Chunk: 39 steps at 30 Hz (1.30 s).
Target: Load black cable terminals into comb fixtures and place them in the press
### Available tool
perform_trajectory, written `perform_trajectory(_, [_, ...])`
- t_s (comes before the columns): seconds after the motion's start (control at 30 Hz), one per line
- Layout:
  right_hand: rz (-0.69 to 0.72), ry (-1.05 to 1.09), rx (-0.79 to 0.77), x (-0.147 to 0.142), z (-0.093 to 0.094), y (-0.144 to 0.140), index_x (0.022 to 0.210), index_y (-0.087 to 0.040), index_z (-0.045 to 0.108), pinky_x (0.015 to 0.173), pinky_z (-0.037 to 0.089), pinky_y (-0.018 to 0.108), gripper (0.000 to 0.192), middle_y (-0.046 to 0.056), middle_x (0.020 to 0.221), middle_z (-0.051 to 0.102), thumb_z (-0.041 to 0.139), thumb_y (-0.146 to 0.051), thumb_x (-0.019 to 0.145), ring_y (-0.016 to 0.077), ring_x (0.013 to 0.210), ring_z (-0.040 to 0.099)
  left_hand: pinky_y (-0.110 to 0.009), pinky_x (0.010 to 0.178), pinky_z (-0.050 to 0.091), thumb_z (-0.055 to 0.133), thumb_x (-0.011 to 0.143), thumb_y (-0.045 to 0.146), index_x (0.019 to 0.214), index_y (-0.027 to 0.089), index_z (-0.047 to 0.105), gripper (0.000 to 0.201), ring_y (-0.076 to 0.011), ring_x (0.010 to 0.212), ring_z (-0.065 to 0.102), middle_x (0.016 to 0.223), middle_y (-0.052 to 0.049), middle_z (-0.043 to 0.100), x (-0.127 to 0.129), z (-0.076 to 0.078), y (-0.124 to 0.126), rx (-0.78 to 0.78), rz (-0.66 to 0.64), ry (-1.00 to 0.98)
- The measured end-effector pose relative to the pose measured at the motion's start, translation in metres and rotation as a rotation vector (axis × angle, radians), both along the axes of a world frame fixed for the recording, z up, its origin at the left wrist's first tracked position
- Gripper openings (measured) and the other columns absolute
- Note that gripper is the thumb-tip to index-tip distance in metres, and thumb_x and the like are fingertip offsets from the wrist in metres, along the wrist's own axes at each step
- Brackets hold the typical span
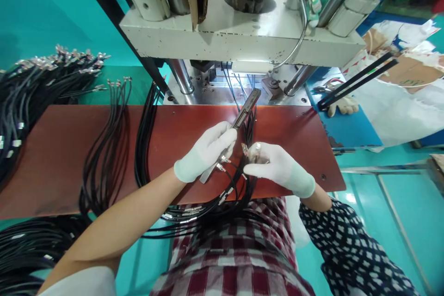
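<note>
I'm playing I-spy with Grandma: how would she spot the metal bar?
Find the long red board in front of the big machine. Over its middle, the gloved left hand grips the metal bar. It's straight and grey, unlike the curving black cables nearby.

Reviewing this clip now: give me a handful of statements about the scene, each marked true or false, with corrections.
1. Both the left hand and the right hand wear white gloves. True.
2. The left hand grips a wooden stick. False: it grips a long metal bar.
3. A loose glove lies on the blue surface at the right. True.
4. Both hands are above a bright yellow mat. False: they are above a reddish-brown board.
5. The largest pile of black cables is at the right edge of the picture. False: a large cable heap is at the left edge.
</note>
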State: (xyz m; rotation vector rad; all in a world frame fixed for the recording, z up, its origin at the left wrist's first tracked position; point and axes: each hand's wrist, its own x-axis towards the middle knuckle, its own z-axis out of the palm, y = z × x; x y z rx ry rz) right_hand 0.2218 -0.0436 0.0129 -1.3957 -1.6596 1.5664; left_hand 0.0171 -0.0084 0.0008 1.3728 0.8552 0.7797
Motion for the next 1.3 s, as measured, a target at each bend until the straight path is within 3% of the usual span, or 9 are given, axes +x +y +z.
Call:
perform_trajectory(0.13, [-0.142,0.066,0.085,-0.007,-0.007,-0.005,0.085,-0.016,0.066,0.072,0.045,0.025,0.009,0.001,0.085,0.065,0.065,-0.025,0.083,0.0116,0.075,0.055,-0.023,0.052,0.038,0.043,0.099,0.050,0.081,0.018,0.046,0.037,-0.0088,0.056,0.042,0.066,0.003,0.049,-0.002,0.002,0.001,-0.006,0.015,-0.022])
perform_trajectory(0.33, [-0.316,0.232,-0.004,-0.022,-0.013,-0.010,0.093,-0.016,0.067,0.071,0.048,0.026,0.022,0.002,0.087,0.070,0.072,-0.030,0.076,0.0131,0.075,0.060,-0.023,0.051,0.038,0.043,0.099,0.049,0.080,0.018,0.046,0.037,-0.0092,0.056,0.043,0.065,0.002,0.049,0.000,-0.001,0.001,-0.020,0.012,-0.024])
perform_trajectory(0.43, [-0.324,0.332,-0.089,-0.026,-0.012,-0.009,0.091,-0.016,0.064,0.061,0.043,0.025,0.018,0.000,0.073,0.066,0.065,-0.027,0.077,0.0108,0.062,0.053,-0.022,0.050,0.037,0.044,0.099,0.048,0.080,0.018,0.046,0.036,-0.0084,0.055,0.042,0.065,0.003,0.048,0.000,-0.004,0.001,-0.033,-0.005,-0.051])
perform_trajectory(0.53, [-0.333,0.361,-0.092,-0.033,-0.009,-0.007,0.077,-0.016,0.059,0.057,0.040,0.025,0.011,-0.003,0.061,0.057,0.062,-0.026,0.078,0.0096,0.057,0.047,-0.022,0.048,0.036,0.044,0.099,0.049,0.081,0.018,0.046,0.036,-0.0078,0.053,0.041,0.064,0.003,0.047,0.000,-0.007,0.002,-0.071,-0.040,-0.086])
perform_trajectory(0.7, [-0.298,0.286,-0.083,-0.040,-0.011,-0.003,0.063,-0.017,0.055,0.053,0.039,0.025,0.029,-0.004,0.052,0.051,0.067,-0.039,0.079,0.0088,0.050,0.044,-0.020,0.045,0.036,0.045,0.098,0.050,0.081,0.016,0.049,0.038,-0.0071,0.051,0.043,0.065,0.003,0.047,0.001,-0.006,0.002,-0.112,-0.066,-0.097])
perform_trajectory(0.87, [-0.191,0.291,-0.144,-0.041,-0.016,0.000,0.066,-0.017,0.056,0.049,0.041,0.023,0.028,-0.004,0.053,0.052,0.068,-0.038,0.080,0.0084,0.048,0.045,-0.020,0.045,0.035,0.047,0.096,0.054,0.080,0.017,0.048,0.041,-0.0075,0.051,0.043,0.064,0.003,0.046,0.001,-0.004,0.001,-0.103,-0.053,-0.076])
perform_trajectory(1.0, [-0.192,0.290,-0.148,-0.042,-0.013,-0.001,0.069,-0.017,0.056,0.048,0.041,0.023,0.027,-0.004,0.054,0.051,0.064,-0.039,0.083,0.0089,0.048,0.044,-0.022,0.048,0.035,0.044,0.096,0.055,0.081,0.018,0.046,0.040,-0.0089,0.053,0.043,0.065,0.004,0.046,0.001,-0.005,0.001,-0.070,-0.049,-0.027])
perform_trajectory(1.2, [-0.137,0.073,0.024,-0.043,-0.015,-0.001,0.068,-0.018,0.051,0.057,0.040,0.023,0.022,-0.004,0.061,0.055,0.057,-0.028,0.086,0.0093,0.056,0.049,-0.026,0.059,0.032,0.048,0.097,0.043,0.077,0.019,0.039,0.033,-0.0102,0.060,0.035,0.066,0.004,0.040,0.003,-0.006,-0.003,0.294,0.066,0.355])
perform_trajectory(1.3, [-0.173,0.105,-0.011,-0.038,-0.015,-0.002,0.079,-0.016,0.059,0.064,0.044,0.025,0.023,-0.002,0.071,0.061,0.067,-0.038,0.082,0.0111,0.066,0.053,-0.024,0.055,0.034,0.045,0.098,0.048,0.079,0.020,0.040,0.034,-0.0096,0.058,0.038,0.068,0.004,0.041,0.002,-0.002,-0.004,0.140,0.016,0.230])
